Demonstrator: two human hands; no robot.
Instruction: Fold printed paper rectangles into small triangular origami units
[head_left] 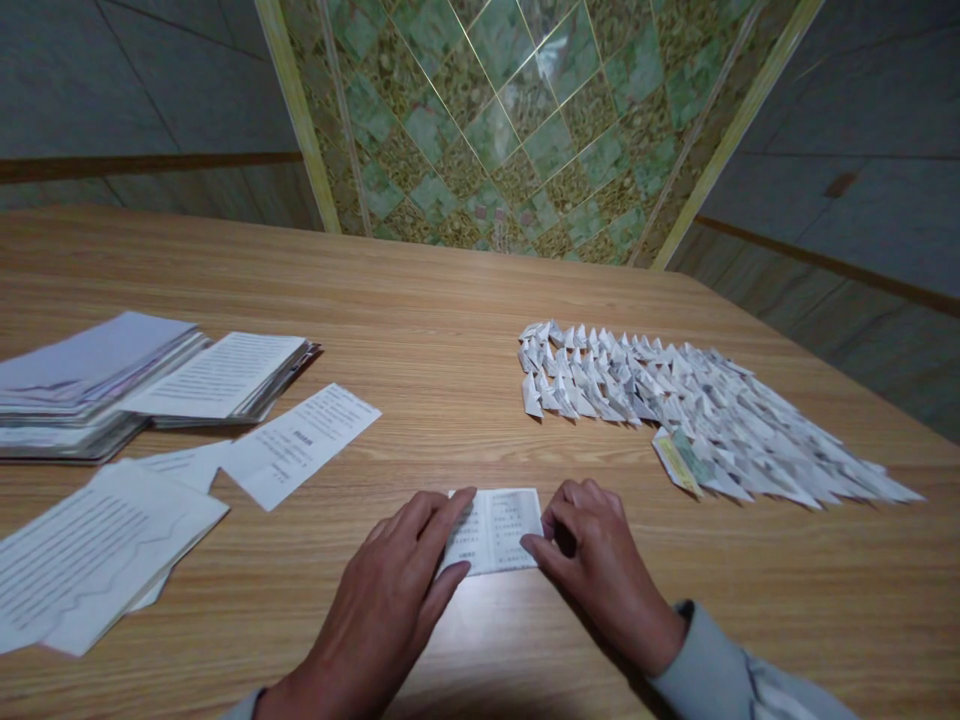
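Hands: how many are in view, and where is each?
2. The left hand is at the left end of the creased paper, the right hand at its right end. Some fingers are partly hidden, but no other hand shows.

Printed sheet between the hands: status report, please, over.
Printed sheet on table, print up. Left hand at its left side, right hand at its right. Folded papers apart, farther right.

Dim, soft light, with glare on green tiles (499,120), pale sheen on the table (435,300), stretched edges.
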